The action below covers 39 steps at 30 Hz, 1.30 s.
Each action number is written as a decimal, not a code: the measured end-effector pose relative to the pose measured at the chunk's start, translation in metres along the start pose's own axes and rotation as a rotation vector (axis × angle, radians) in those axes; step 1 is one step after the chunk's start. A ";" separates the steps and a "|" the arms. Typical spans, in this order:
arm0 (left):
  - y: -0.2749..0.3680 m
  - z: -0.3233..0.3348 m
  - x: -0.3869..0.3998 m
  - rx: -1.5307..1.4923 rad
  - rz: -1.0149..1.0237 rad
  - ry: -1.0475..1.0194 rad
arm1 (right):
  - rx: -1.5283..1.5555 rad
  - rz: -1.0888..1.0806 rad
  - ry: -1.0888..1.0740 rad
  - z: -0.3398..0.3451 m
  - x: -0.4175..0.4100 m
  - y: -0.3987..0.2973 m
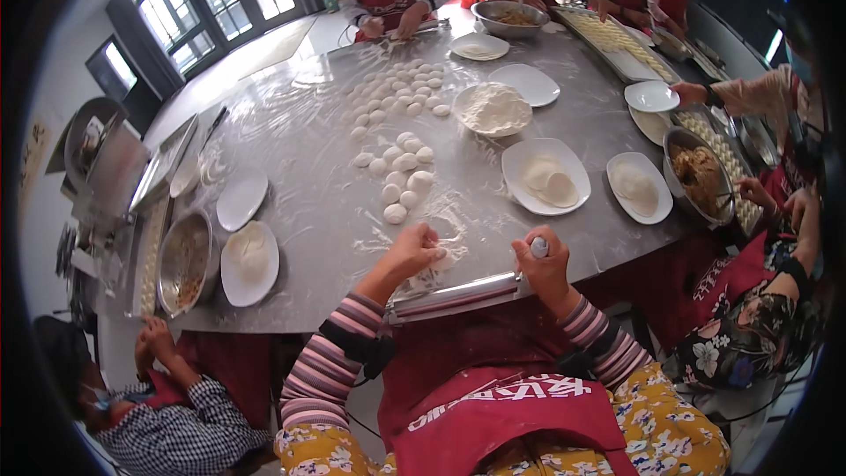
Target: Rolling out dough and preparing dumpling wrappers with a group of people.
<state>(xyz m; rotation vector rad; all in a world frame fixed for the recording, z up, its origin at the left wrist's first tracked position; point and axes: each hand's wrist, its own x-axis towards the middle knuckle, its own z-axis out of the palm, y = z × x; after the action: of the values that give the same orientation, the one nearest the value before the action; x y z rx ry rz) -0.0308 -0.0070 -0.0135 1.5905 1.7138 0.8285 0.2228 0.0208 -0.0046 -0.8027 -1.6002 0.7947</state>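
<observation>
My left hand (416,250) is at the front of the steel table, its fingertips closed at the edge of a flattened piece of dough (445,264) that the fingers partly hide. My right hand (547,266) wraps around a handle with a rounded grey end (539,247). Between the hands and my apron, a shiny metal bar (456,289) runs along the table's front edge, its right end close to my right hand. Loose flour (456,225) is smeared just beyond my left hand. Small dough rounds (395,214) lie in a cluster past it.
More dough rounds (396,89) spread farther back. Right of them stand a bowl of flour (493,109) and a plate of dough wrappers (546,177). A filling bowl (699,172) is at the right, another (188,263) at the left beside a plate (250,264). Co-workers sit or stand around the table.
</observation>
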 end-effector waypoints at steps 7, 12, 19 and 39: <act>0.018 0.016 0.006 -0.109 -0.040 -0.194 | -0.086 -0.059 -0.044 0.031 0.050 0.026; 0.008 0.012 0.001 0.106 -0.037 -0.147 | -0.012 0.008 0.008 0.009 0.010 0.024; 0.021 0.011 0.012 0.150 -0.035 -0.227 | -0.254 -0.206 0.062 0.046 0.057 0.031; 0.020 0.017 0.004 0.155 0.044 -0.252 | -0.246 -0.202 0.101 0.042 0.052 0.023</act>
<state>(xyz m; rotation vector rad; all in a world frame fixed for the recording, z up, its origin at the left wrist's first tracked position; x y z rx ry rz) -0.0057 -0.0015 -0.0070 1.7586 1.5975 0.5002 0.1754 0.0738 -0.0028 -0.8252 -1.6773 0.4117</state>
